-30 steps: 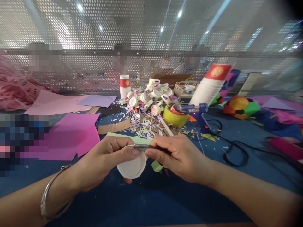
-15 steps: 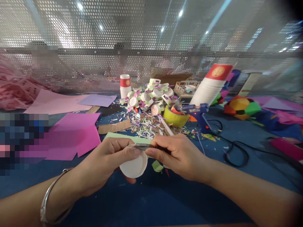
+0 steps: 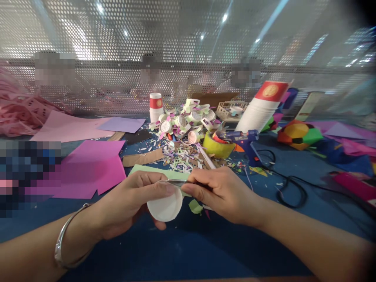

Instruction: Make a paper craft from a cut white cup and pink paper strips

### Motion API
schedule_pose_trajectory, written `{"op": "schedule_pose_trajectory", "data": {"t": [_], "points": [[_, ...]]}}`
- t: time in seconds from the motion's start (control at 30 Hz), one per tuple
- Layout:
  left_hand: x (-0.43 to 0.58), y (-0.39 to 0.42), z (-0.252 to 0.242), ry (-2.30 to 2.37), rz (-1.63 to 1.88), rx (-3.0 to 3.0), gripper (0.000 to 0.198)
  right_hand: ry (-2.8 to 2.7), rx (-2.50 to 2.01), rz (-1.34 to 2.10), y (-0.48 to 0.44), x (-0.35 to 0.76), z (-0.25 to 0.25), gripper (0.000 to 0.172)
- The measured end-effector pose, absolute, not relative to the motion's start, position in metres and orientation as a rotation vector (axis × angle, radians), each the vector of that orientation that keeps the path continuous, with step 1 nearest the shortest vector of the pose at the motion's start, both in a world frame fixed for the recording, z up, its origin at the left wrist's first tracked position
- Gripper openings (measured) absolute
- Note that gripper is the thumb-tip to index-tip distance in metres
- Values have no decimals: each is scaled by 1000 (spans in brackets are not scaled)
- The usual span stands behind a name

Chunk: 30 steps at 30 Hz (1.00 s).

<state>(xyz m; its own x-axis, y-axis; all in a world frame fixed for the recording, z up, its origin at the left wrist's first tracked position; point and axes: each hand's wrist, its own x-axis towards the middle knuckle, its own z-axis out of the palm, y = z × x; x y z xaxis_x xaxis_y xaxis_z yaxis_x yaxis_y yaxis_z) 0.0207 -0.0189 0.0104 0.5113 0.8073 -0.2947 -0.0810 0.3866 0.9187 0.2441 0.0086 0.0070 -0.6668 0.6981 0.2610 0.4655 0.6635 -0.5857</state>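
Note:
My left hand (image 3: 129, 203) is closed round a small white paper cup (image 3: 165, 206), its round bottom turned toward me. My right hand (image 3: 223, 194) pinches a thin metal blade tool (image 3: 178, 182), whose tip lies across the cup's upper edge by my left thumb. Both hands meet just above the blue table (image 3: 182, 250), close to my body. A pale green paper sheet (image 3: 158, 171) lies right behind them.
Behind lie paper scraps (image 3: 182, 156), a heap of decorated cup pieces (image 3: 188, 119), a yellow tape roll (image 3: 217, 147), a blue glue gun (image 3: 245, 141) with a black cord (image 3: 289, 188), stacked paper cups (image 3: 260, 109), pink paper (image 3: 94, 168), a coloured paper ball (image 3: 298, 133).
Almost nothing differs; the cup has turned very slightly in my left hand while the blade stays on its edge.

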Motion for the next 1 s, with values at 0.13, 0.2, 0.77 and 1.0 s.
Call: {"op": "schedule_pose_trajectory", "data": {"t": [0.13,0.2,0.77,1.0], "points": [[21,-18,11,867,657,1008,23,-2406,-915,689,11,244,6,40],[21,-17,11,877,653,997,24,-2403,-918,720,12,243,5,40],[21,-14,8,913,684,1088,26,-2017,-1045,1120,20,241,0,36],[24,-17,4,965,522,1353,33,-2066,-940,1267,14,230,0,22]]}}
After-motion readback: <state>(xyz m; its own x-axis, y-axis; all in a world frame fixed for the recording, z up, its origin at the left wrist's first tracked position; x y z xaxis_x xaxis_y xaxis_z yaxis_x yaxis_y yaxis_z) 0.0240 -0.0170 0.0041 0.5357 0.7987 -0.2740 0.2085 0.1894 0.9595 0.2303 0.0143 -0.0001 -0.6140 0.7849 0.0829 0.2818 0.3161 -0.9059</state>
